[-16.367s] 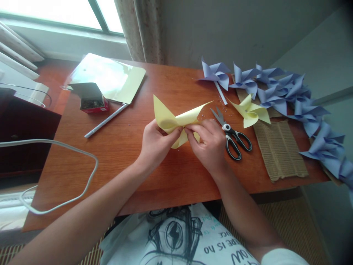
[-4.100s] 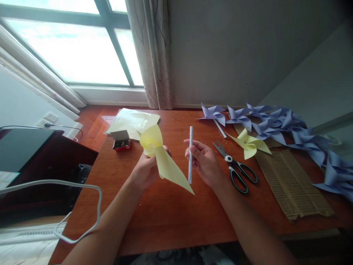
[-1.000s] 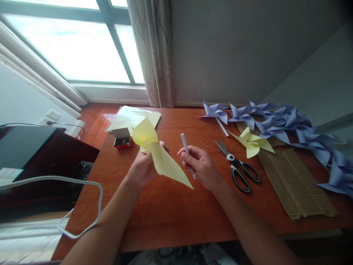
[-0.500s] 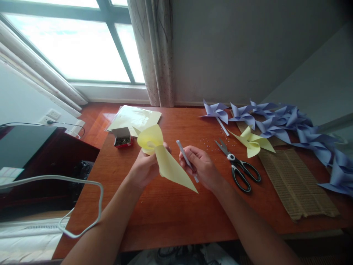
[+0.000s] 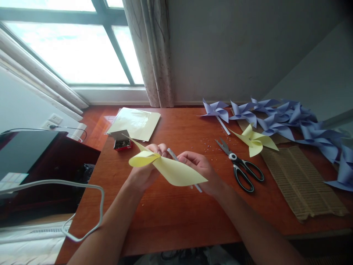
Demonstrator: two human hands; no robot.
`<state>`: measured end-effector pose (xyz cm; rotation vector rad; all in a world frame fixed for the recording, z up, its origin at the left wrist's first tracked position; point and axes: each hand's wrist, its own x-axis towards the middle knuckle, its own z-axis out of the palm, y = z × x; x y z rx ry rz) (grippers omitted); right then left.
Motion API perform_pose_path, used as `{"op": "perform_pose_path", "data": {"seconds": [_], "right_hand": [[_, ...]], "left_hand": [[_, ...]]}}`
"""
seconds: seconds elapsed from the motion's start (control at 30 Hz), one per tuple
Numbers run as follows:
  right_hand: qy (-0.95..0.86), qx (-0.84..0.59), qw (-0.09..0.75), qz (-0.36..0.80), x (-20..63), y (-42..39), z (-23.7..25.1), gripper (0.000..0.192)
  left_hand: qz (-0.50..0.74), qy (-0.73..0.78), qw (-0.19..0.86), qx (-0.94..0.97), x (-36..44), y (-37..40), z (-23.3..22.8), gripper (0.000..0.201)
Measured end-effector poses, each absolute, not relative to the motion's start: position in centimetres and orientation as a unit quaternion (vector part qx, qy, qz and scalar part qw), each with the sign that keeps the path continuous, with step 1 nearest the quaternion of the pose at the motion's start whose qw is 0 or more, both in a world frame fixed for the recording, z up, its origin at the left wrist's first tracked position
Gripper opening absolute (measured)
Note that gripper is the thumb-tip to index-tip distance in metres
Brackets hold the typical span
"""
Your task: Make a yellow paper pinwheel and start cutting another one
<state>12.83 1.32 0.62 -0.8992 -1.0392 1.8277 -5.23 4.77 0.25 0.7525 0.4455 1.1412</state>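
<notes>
My left hand (image 5: 145, 173) grips a folded yellow paper pinwheel (image 5: 171, 171) at its centre, held above the wooden table (image 5: 171, 217); the pinwheel lies almost flat, its blades pointing left and right. My right hand (image 5: 202, 169) holds a thin white rolled paper stick (image 5: 172, 154) slanted, its upper tip close to the pinwheel's centre and the fingers of my left hand. One yellow blade covers the stick's middle, and the lower end pokes out below the blade.
Black-handled scissors (image 5: 239, 167) lie right of my hands. A finished yellow pinwheel (image 5: 255, 141) and several purple pinwheels (image 5: 286, 117) sit at the back right, beside a corrugated cardboard piece (image 5: 300, 184). A small red box (image 5: 121, 141) and a yellow sheet (image 5: 135, 123) are back left. A white cable (image 5: 82, 191) loops at the left.
The pinwheel has tipped from upright to nearly flat. My right hand has slid left, bringing the stick's tip up to the pinwheel's centre.
</notes>
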Motion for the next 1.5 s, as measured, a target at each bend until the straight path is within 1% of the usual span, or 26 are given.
{"op": "perform_pose_path", "data": {"seconds": [0.2,0.3,0.43,0.93,1.37,1.5], "right_hand": [[-0.439,-0.357,0.432,0.702,13.0,1.3,1.0,0.037],[-0.454,-0.351,0.425,0.7,13.1,1.2,1.3,0.038],[-0.473,-0.349,0.426,0.687,13.0,0.9,1.5,0.035],[-0.455,-0.308,0.427,0.719,12.9,0.6,1.2,0.03],[-0.46,-0.304,0.439,0.71,13.4,0.7,1.5,0.031],[-0.465,-0.309,0.428,0.711,13.3,0.7,1.5,0.033]], "left_hand": [[0.502,0.204,0.754,0.371,-4.9,4.8,0.5,0.041],[0.501,0.177,0.761,0.372,-5.0,4.8,0.1,0.038],[0.496,0.157,0.759,0.391,-5.3,5.0,-0.5,0.03],[0.494,0.182,0.753,0.395,-5.1,4.8,0.1,0.042],[0.504,0.175,0.755,0.382,-5.1,4.9,-0.3,0.041],[0.499,0.169,0.761,0.378,-5.2,5.0,-0.4,0.039]]}}
